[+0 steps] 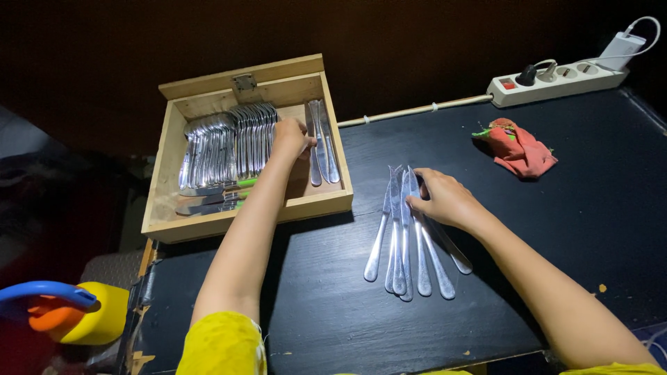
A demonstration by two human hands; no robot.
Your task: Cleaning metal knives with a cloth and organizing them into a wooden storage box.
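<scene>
A wooden cutlery box (326, 203) sits at the table's left edge, holding rows of steel spoons and forks (226, 142) and a few table knives (324, 142). My left hand (290, 137) is inside the box, fingers curled beside the knives, touching one of them. Several steel knives (403, 239) lie fanned out on the black table (542, 208). My right hand (445, 199) rests on the blades of that pile, fingertips pressing the top knives.
A crumpled red cloth (517, 148) lies at the right rear. A white power strip (563, 80) with plugs runs along the back edge. Green-handled knives (215, 198) lie in the box's front. A yellow, blue and orange plastic toy (66, 309) sits lower left.
</scene>
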